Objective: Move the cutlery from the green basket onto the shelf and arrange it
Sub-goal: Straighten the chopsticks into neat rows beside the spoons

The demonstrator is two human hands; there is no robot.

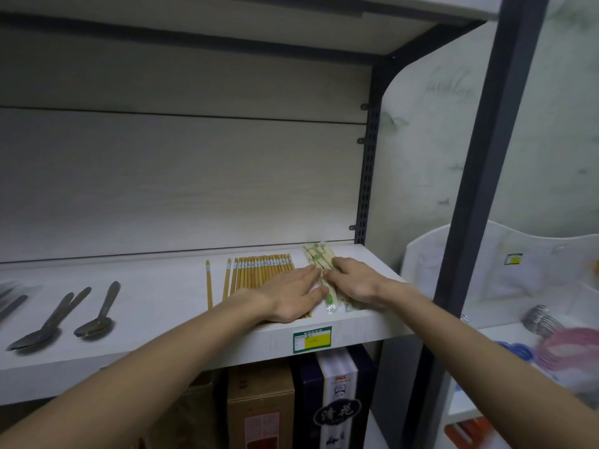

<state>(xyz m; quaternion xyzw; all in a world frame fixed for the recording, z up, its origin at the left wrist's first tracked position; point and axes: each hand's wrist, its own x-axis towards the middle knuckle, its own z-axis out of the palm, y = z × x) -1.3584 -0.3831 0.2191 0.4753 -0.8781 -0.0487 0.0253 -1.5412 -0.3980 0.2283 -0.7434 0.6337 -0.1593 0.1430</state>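
Note:
On the white shelf [168, 306] lie several wrapped disposable chopstick packets [319, 256] with green print, at the right end. My left hand [291, 294] lies flat with straight fingers, its fingertips touching the packets' left side. From the other side, my right hand [351, 281] presses on them, fingers extended. A row of yellow wooden chopsticks [262, 268] lies just left of the packets, partly under my left hand. Two dark metal spoons [52, 322] and a third dark spoon [99, 314] lie further left. The green basket is not in view.
A dark metal upright [479, 176] bounds the shelf on the right. Boxes [337, 400] stand on the level below. A green price tag [311, 339] sticks to the shelf's front edge. To the right, a white unit [505, 273] holds metal whisks and coloured items.

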